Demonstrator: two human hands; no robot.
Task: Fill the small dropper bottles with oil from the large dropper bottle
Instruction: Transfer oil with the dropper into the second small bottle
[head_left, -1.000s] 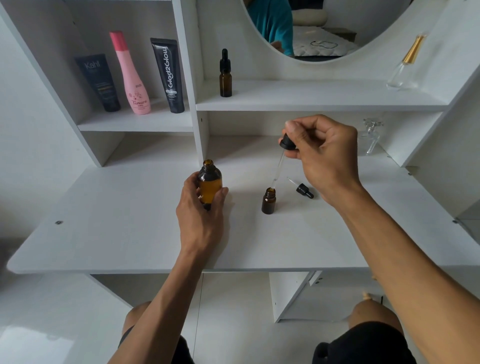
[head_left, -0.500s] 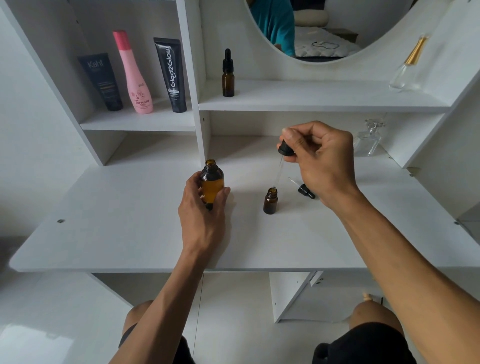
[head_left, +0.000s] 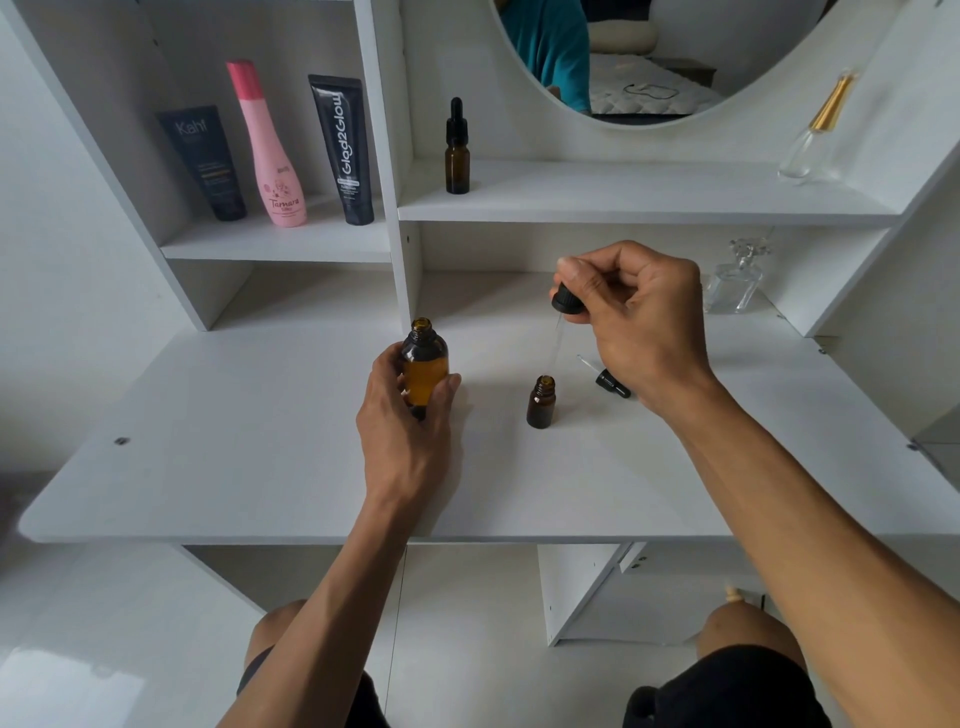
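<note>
The large amber dropper bottle stands uncapped on the white desk, part full of oil, with my left hand wrapped around its lower half. My right hand pinches the black bulb of the large dropper; its glass tube points down, tip just above the mouth of the small open amber bottle. The small bottle's own dropper cap lies on the desk just right of it. A second small capped dropper bottle stands on the upper shelf.
Three cosmetic containers stand on the left shelf: a dark tube, a pink bottle, a black tube. A clear glass bottle sits under the right shelf, and a gold-capped one above it. A mirror hangs behind.
My right hand has lowered the dropper slightly, bringing its tip down to the small bottle's mouth. My left hand and the large bottle have stayed put.
</note>
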